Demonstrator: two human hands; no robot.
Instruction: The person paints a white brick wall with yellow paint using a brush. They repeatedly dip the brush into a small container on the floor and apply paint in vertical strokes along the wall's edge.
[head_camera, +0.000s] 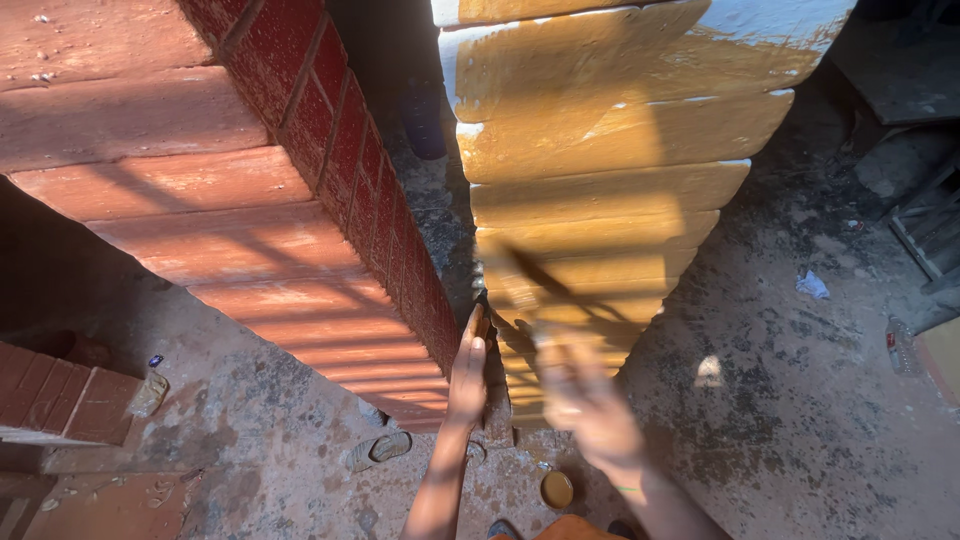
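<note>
I look down along a tall brick pillar (610, 190) coated in wet yellow-ochre paint, with white patches near its top. My left hand (468, 372) lies flat against the pillar's left edge, fingers stretched out. My right hand (585, 400) is blurred in front of the pillar's lower courses and grips a dark-handled paintbrush (535, 275) that points up and to the left over the painted face. On the ground below, between my arms, sits a small round tin of yellow paint (556, 489).
A red brick wall (290, 200) with stepped courses rises on the left, separated from the pillar by a narrow dark gap. The ground is rough concrete with a sandal (380, 450), a scrap of litter (812, 285) and a bottle (900, 345).
</note>
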